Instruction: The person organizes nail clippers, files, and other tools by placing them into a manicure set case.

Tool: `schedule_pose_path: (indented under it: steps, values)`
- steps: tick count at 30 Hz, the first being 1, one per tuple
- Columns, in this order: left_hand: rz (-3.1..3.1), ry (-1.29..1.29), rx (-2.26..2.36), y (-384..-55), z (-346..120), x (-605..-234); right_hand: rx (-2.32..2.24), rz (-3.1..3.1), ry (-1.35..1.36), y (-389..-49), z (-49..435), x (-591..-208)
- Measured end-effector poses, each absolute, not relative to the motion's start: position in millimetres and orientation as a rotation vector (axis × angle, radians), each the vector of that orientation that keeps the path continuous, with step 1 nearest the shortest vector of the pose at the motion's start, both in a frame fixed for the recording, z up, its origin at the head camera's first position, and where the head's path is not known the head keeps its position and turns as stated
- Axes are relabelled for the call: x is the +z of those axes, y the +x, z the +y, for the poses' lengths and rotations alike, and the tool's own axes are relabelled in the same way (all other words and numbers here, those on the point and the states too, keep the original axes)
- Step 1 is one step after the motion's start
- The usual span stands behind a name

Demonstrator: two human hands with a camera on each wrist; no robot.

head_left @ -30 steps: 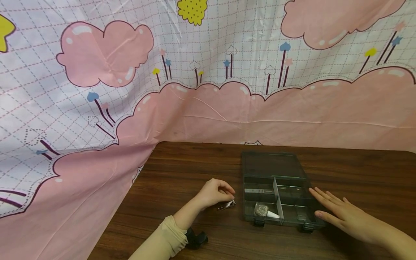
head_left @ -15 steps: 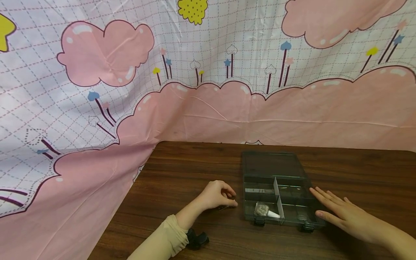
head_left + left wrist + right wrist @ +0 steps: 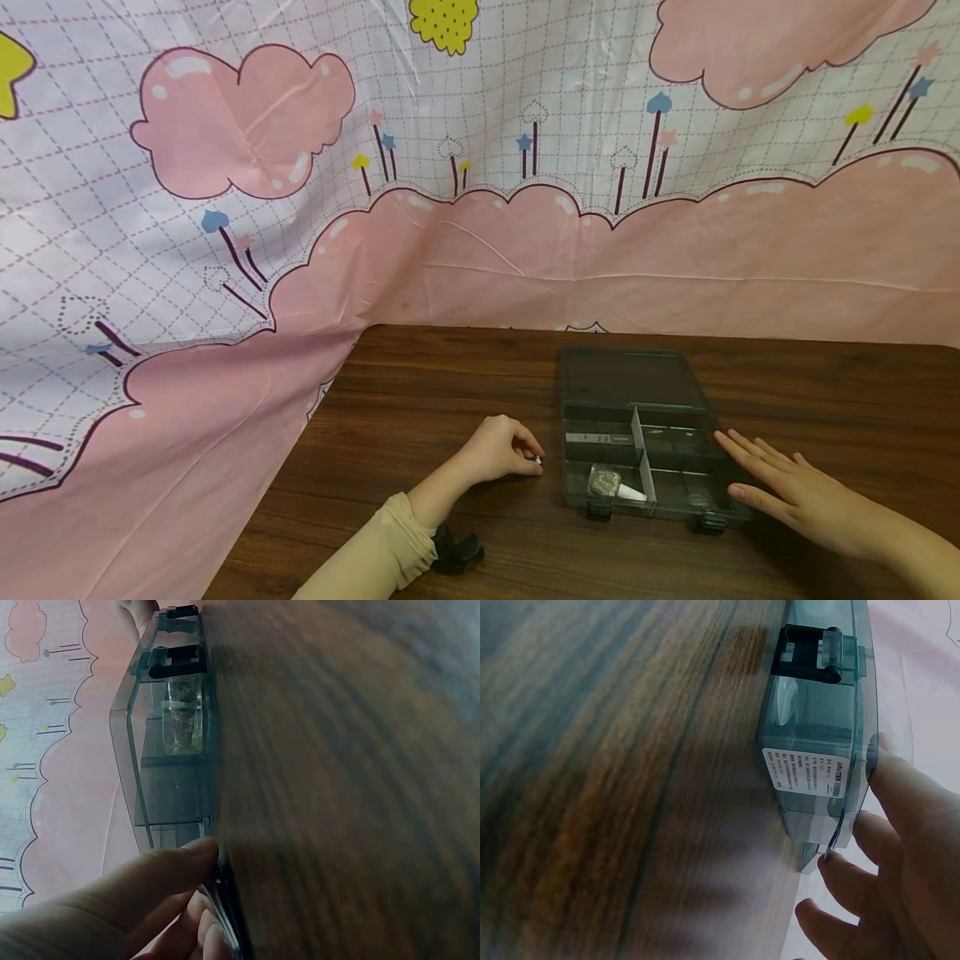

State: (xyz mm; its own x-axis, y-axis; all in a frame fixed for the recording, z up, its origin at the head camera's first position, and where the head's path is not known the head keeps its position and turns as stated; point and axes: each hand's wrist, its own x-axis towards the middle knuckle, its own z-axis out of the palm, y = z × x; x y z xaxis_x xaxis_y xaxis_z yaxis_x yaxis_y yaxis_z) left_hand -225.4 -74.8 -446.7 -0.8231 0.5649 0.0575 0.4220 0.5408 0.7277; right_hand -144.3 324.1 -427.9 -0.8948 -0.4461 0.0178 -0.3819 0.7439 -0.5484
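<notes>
My left hand [image 3: 501,450] pinches a shiny metal nail clipper [image 3: 537,460] between thumb and fingers, just left of the box. Most of the clipper is hidden by the fingers in the head view; in the left wrist view it shows as a thin dark strip below the thumb [image 3: 184,862]. A see-through grey divided box [image 3: 647,510] lies on the table. My right hand [image 3: 802,498] rests against its right side with fingers extended, the fingertips touching the rim in the right wrist view. A small glass bottle with a white cap [image 3: 603,481] lies in the front left compartment.
The box has two black latches [image 3: 708,523] in front and a printed label [image 3: 810,771] on its side. A pale flat piece [image 3: 597,439] lies in the compartment behind the bottle. The wooden table [image 3: 435,367] meets a patterned cloth [image 3: 480,250] behind.
My left hand has taken hold of the nail clipper, which lay tilted below its fingertips, and drawn it up into the fingers. The right hand stays against the box.
</notes>
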Motion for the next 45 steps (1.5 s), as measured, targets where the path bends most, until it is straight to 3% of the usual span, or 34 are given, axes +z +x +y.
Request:
schedule_pose_path:
  steps: [30, 45]
  values:
    - [2.569, 0.852, 1.23, -223.7, -71.5, -413.7, -0.845, 2.829, -0.671, -144.3, 324.4, -426.7]
    - [2.451, 0.988, 1.44, -234.2, -19.7, -396.0, -0.869, 2.803, -0.67, -144.6, 324.6, -426.5]
